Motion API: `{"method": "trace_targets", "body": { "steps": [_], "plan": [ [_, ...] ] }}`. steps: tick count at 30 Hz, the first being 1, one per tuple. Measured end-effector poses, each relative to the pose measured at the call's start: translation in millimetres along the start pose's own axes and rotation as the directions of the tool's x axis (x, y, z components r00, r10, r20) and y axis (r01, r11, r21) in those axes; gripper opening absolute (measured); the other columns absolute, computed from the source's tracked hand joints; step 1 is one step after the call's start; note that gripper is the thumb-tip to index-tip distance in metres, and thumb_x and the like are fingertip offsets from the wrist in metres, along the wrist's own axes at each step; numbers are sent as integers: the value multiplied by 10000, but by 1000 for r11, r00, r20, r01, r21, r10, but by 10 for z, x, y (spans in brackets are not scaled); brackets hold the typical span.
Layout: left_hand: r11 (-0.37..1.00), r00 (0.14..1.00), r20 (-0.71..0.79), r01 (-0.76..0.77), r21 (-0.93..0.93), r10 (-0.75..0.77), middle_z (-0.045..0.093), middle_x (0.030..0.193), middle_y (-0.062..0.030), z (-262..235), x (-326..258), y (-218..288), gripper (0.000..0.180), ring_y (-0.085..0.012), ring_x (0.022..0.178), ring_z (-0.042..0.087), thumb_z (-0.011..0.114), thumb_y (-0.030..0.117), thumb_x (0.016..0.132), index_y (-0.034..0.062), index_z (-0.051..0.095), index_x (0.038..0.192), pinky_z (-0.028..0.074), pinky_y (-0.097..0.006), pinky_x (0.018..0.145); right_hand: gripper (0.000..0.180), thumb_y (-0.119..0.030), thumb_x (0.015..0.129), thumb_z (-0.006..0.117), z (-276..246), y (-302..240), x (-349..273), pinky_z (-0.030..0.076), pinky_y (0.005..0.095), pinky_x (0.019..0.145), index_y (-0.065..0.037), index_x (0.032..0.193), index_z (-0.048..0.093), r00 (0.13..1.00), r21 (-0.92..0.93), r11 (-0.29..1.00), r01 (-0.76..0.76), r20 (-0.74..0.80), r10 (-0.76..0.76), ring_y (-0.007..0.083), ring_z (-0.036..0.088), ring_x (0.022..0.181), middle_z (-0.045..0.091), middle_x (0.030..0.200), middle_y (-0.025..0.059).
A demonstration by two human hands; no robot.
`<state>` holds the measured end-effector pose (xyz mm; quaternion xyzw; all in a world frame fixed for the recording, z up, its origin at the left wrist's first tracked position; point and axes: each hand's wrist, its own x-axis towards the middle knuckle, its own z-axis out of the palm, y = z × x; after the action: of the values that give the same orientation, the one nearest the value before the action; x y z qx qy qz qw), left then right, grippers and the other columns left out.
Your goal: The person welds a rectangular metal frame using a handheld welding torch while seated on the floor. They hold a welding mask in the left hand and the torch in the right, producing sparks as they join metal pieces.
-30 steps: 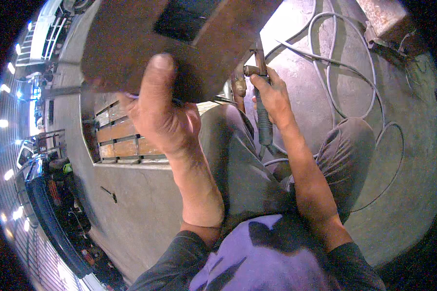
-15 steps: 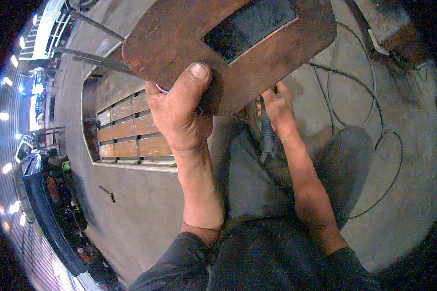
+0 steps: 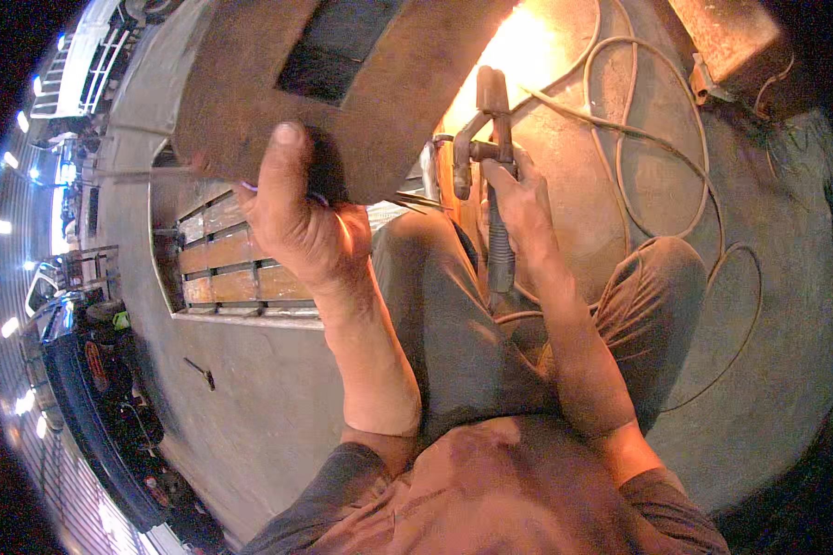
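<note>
My left hand [image 3: 296, 222] is closed on a brown hand-held welding shield [image 3: 407, 102], its thumb pressed flat against the near face. A dark rectangular window [image 3: 333, 46] is set in the shield. Lower and to the right, my right hand [image 3: 526, 217] wraps round the ribbed grip of an electrode holder [image 3: 500, 250], whose jaw end points away from me. White-orange glare [image 3: 523, 51] blazes beyond the holder, at the shield's right edge. Whatever lies in the glare is washed out, and the shield hides part of the work.
A metal frame with wooden slats [image 3: 241, 264] lies left of my left arm. Cable [image 3: 662, 129] loops over the concrete floor on the right. A rusty metal box [image 3: 727, 42] stands far right. A hammer-like tool [image 3: 200, 373] lies on the floor at left, near a dark vehicle part [image 3: 83, 379].
A bright glare has appeared, lighting floor, arms and clothes orange. My left hand has shifted the shield leftward, uncovering the electrode holder's jaw end and my right hand.
</note>
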<state>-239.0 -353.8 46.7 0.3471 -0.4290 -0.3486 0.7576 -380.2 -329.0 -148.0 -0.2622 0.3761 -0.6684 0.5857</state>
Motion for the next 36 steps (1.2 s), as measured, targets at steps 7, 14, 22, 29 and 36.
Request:
{"method": "trace_targets", "body": {
  "steps": [7,14,22,29,36],
  "plan": [
    [996,993,-97,-74,-51,69,697,1017,-107,-31,66,73,235,-253,959,668,622,181,918,36,649,1101,508,-438,937,358,-250,894,596,110,-402,18,481,306,486,-58,1195,590,967,-354,900,-253,-125,223,157,576,539,612,738,63],
    [996,990,-110,-92,-23,89,691,946,-86,36,-4,99,233,-224,877,664,631,166,904,38,648,1098,511,-416,903,376,-249,888,607,168,-465,11,487,301,495,-65,1215,595,952,-368,879,-303,-151,265,156,584,549,630,748,61],
    [998,988,144,58,38,-63,630,1158,-100,108,-82,39,460,-240,1038,620,677,168,842,46,543,1265,480,-428,961,317,-255,883,607,223,-485,80,483,311,499,-39,1115,626,962,-409,872,-270,-160,223,155,587,566,628,760,62],
    [967,967,199,193,-168,-159,695,1018,-91,351,-155,88,450,-201,921,664,795,61,723,11,625,1137,507,-347,859,271,-242,886,569,162,-415,63,459,334,500,19,852,633,945,-493,810,-317,-236,226,174,578,547,585,658,99],
    [978,936,314,193,-75,-161,631,1154,-140,185,-135,51,564,-231,975,671,730,110,784,9,516,1297,593,-365,850,387,-332,874,611,282,-550,93,487,300,524,39,983,605,897,-426,792,-438,-275,348,165,594,565,626,757,128]
  ]
}}
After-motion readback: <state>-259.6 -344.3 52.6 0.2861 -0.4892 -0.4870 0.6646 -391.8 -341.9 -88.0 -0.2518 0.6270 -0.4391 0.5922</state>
